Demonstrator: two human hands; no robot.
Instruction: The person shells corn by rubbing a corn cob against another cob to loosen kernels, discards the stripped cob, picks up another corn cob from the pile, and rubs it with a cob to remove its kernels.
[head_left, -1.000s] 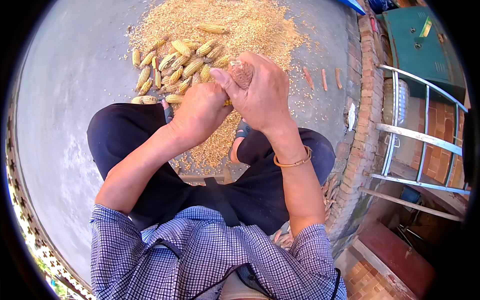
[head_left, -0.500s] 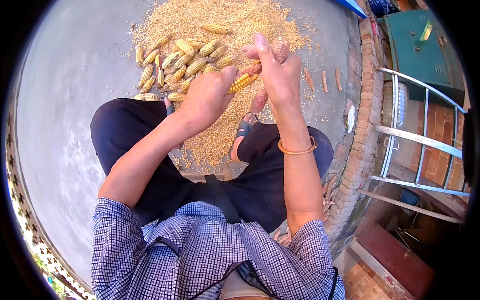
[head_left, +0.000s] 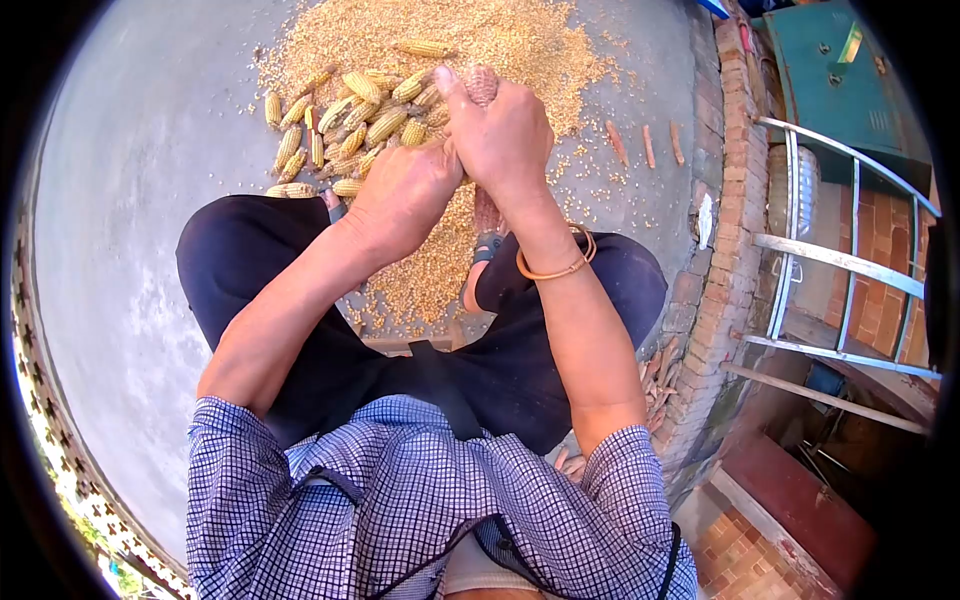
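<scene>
My left hand [head_left: 408, 195] is closed around an ear of corn, which the fingers hide almost wholly now; half a second ago its yellow kernels and a stripped reddish patch showed. Pressed against it, my right hand [head_left: 508, 135] grips a bare reddish corn cob [head_left: 482, 86]. Reddish cob shows above the right fist and again below it, near my foot. Beyond the hands lies a heap of unshelled ears of corn [head_left: 387, 124], with loose kernels [head_left: 420, 285] spread around and beneath.
Several bare cobs [head_left: 649, 146] lie on the concrete floor to the right, and more cobs [head_left: 655, 385] are piled by my right knee. A low brick edging [head_left: 735, 170] runs along the right, with a metal railing [head_left: 850, 262] past it. My bent knees flank the kernels.
My right hand has moved left and down with the bare cob and now meets my left hand. The yellow kernels between the hands have become hidden.
</scene>
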